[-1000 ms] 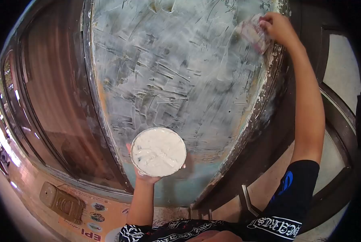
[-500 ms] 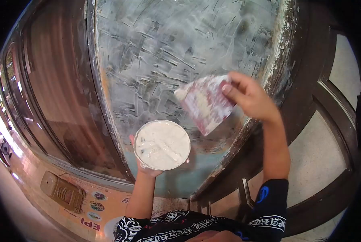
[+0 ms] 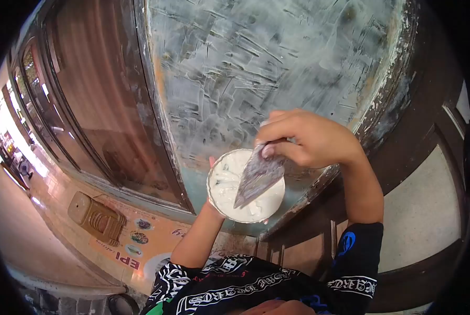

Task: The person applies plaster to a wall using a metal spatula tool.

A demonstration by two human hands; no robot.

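Note:
My left hand supports a round tub from beneath, its fingers mostly hidden under it. Creamy white putty fills the tub, with streaks and ridges across its surface. Over it, my right hand pinches a flat putty spreader between thumb and fingers. The spreader is smeared with putty and tilted, one corner pointing down and overlapping the putty in this view. Behind both hands stands a grey wall panel, covered in pale smears and dark streaks.
A dark frame with a glass pane borders the panel on the left. To the right runs a chipped edge and a dark brown door. A brown plastic stool and a printed orange banner are on the floor at lower left.
My right hand has brought the spreader down and left, from in front of the panel to over the tub. The view has shifted, so the tub appears farther right.

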